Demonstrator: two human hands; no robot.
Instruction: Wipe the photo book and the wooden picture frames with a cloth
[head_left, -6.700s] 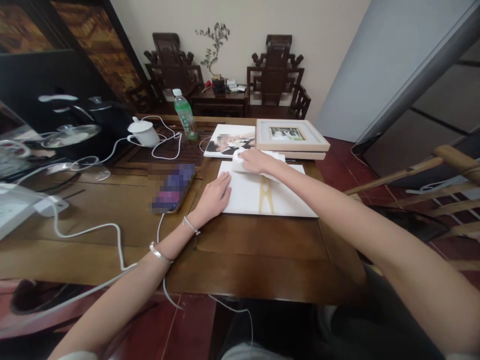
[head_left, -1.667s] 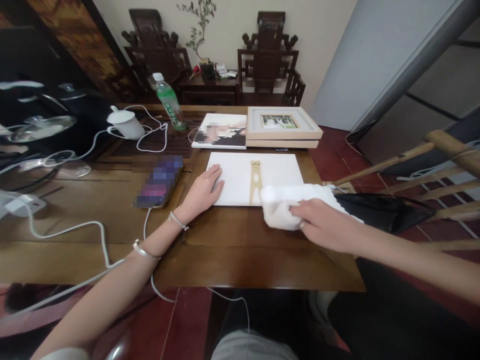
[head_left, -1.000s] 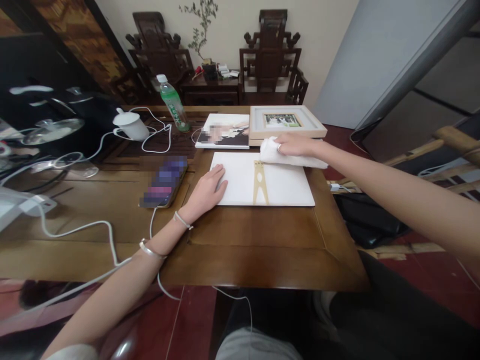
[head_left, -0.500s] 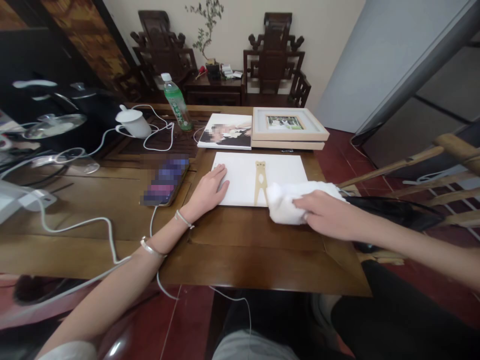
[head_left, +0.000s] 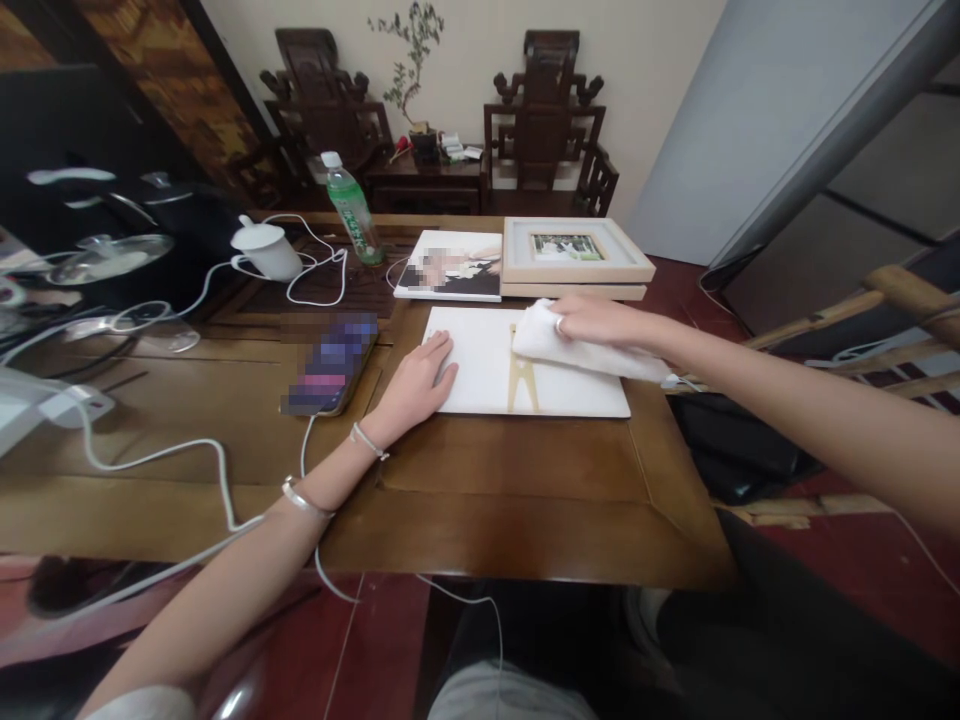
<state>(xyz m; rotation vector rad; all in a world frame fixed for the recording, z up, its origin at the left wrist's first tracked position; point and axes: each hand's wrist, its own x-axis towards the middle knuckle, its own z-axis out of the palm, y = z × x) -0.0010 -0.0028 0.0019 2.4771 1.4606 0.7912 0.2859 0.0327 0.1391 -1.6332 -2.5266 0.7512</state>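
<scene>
We press our left hand [head_left: 417,383] flat, fingers spread, on the near left corner of the flat white rectangular board [head_left: 480,375] with a tan clip-shaped figure, which lies on the brown wooden tabletop [head_left: 510,480]. Our right hand [head_left: 592,318] lies curled on the white folded cloth [head_left: 570,345], holding it down against the far right part of the board. Just beyond the board sit a light wooden picture frame [head_left: 576,258] and a printed photo panel [head_left: 451,268]. To the left lie a phone [head_left: 331,363] on a white cable [head_left: 187,455], a white lidded cup [head_left: 259,249] and a green plastic bottle [head_left: 351,208].
</scene>
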